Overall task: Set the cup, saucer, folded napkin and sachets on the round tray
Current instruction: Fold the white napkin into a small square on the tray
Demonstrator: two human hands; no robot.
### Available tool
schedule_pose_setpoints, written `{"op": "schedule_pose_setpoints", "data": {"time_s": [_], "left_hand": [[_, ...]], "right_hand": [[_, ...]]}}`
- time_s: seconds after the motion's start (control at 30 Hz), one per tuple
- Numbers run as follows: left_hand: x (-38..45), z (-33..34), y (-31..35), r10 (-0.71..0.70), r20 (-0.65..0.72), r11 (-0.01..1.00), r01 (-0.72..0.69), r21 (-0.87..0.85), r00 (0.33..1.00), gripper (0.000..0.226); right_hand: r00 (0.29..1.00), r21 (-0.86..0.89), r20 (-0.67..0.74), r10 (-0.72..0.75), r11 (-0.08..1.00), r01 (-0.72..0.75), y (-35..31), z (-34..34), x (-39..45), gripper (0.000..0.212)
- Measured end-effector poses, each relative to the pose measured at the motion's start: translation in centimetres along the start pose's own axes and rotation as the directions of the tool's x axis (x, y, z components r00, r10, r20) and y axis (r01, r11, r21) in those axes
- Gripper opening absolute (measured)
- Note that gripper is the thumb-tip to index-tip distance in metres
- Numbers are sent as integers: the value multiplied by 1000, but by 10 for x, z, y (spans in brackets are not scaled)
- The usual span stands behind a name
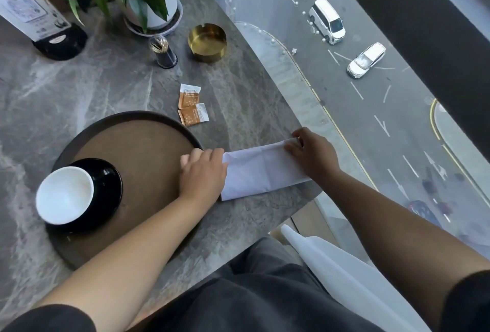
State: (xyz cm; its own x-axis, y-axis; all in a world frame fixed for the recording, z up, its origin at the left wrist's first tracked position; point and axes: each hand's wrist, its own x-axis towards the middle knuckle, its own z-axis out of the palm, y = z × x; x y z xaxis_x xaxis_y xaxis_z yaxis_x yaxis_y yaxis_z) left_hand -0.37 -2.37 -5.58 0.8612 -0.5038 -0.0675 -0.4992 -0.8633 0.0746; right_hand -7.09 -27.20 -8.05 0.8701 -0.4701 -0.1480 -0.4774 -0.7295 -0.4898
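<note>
The folded napkin (262, 169) is pinched at its right end by the right hand (311, 155). Its left end is covered by the left hand (202, 172); whether that hand grips cannot be determined.

The person wears short black sleeves (53, 318), bare forearms (138, 246) below them, and dark grey trousers (265, 292).

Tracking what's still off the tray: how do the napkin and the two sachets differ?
The napkin is a large white strip; the sachets are small and brown-and-white. The napkin has the left hand and right hand on its ends; the sachets lie untouched. The napkin sits right of the round tray; the sachets lie beyond its far rim. Both rest on the table, off the tray.
</note>
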Motion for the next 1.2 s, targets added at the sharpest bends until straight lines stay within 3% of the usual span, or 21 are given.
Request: {"op": "schedule_pose_setpoints", "data": {"time_s": [0.17,0.27,0.4,0.53,0.63,0.73,0.8,0.87,1.0,1.1,1.2], "left_hand": [[2,2,-1,76,-37,997,-75,31,996,46],[-6,6,18,307,40,950,-308,38,951,66],[-17,22,32,399,249,901,-427,72,883,77],[-13,38,30,380,366,901,-430,63,849,88],[-11,40,29,392,401,893,-447,48,828,87],[-9,37,28,394,410,893,-448,40,822,89],[-8,35,28,401,417,892,-452,25,816,90],[-9,35,28,404,423,891,-454,20,811,90],[-8,33,28,407,430,890,-456,13,806,90],[-8,32,28,409,434,887,-462,18,803,89],[-6,30,27,415,429,889,-457,-6,802,90]], "right_hand": [[982,-162,-152,-111,983,87,-7,3,-8,30],[956,-254,-190,-224,952,173,-10,6,-20,42],[910,-398,48,-412,827,396,-12,21,-43,60],[908,-412,260,-327,813,411,0,25,-47,69],[909,-382,286,-302,834,397,-1,23,-45,70],[968,-225,112,-226,943,247,-6,17,-48,68],[999,-31,-20,-32,999,32,-11,8,-51,64],[985,98,-14,174,980,-172,-13,1,-52,54],[913,330,188,361,853,-405,-19,-14,-35,21],[777,473,473,416,623,-622,-18,-30,-26,28],[672,447,619,406,521,-727,-19,-40,-23,20]]}}
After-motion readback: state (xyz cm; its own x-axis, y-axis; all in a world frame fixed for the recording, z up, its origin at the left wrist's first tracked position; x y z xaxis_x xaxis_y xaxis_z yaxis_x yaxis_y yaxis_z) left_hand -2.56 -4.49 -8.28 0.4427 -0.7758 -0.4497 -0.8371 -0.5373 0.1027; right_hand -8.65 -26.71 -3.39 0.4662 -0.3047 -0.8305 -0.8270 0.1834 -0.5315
